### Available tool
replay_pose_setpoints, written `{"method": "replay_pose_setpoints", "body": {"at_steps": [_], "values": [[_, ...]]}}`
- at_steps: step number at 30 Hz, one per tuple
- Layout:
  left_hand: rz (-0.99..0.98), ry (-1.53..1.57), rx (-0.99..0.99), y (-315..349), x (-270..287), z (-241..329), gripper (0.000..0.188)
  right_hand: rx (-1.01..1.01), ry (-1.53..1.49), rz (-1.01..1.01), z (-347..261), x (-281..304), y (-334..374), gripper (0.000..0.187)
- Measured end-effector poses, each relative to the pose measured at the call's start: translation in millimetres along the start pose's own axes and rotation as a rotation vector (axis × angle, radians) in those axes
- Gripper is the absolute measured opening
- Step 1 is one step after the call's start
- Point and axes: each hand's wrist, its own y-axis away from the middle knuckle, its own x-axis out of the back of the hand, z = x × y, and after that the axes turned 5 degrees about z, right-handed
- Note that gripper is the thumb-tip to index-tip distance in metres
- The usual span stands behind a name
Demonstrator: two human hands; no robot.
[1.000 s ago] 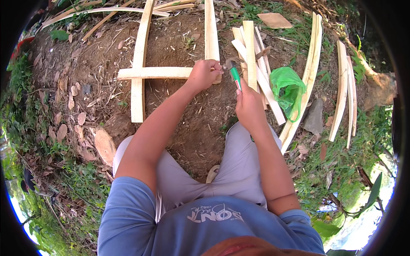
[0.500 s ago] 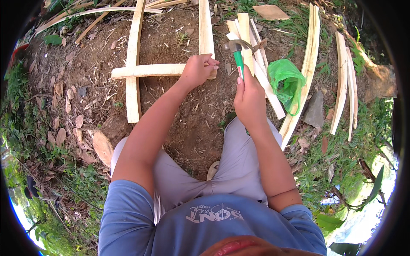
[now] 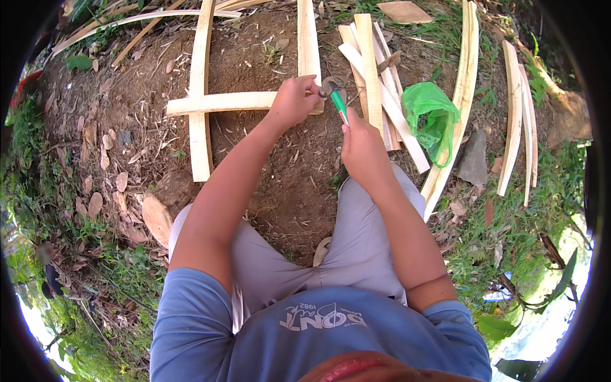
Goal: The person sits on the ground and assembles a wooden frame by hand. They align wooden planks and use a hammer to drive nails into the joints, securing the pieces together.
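My right hand [image 3: 365,145] grips a claw hammer [image 3: 338,103] by its green handle. The hammer's head is close beside the fingers of my left hand [image 3: 294,102], near the right end of a pale wooden crosspiece [image 3: 235,102]. My left hand rests over that end with its fingers pinched together; whatever is between them is too small to make out. The crosspiece lies across a long left slat [image 3: 199,143] and reaches a second long slat [image 3: 308,44], where my hand partly hides the joint.
Several loose wooden strips [image 3: 370,67] lie right of the hammer, beside a crumpled green plastic bag [image 3: 429,114]. Farther right are a long curved slat [image 3: 463,89], a grey stone [image 3: 473,159] and more strips [image 3: 511,121]. A cut wood piece [image 3: 156,216] sits by my left knee.
The hammer has moved left and slightly down, with its head turned toward my left hand. My left hand keeps its place at the joint.
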Motion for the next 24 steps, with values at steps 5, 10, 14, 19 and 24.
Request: {"method": "replay_pose_setpoints", "body": {"at_steps": [5,10,14,19,24], "values": [[0.007,0.172,-0.034,3,0,-7,0.009,0.098,-0.137,0.329,-27,19,3,0.038],[-0.033,0.102,0.045,3,0,4,0.013,-0.015,-0.019,-0.015,-8,3,0,0.032],[-0.021,0.183,0.031,6,3,1,0.009,0.074,-0.065,0.252,-25,17,3,0.029],[-0.016,0.238,0.082,6,4,6,0.008,0.028,-0.112,0.223,-25,17,5,0.027],[0.008,0.174,0.075,9,5,12,0.005,-0.097,-0.155,0.078,-8,4,7,0.03]]}}
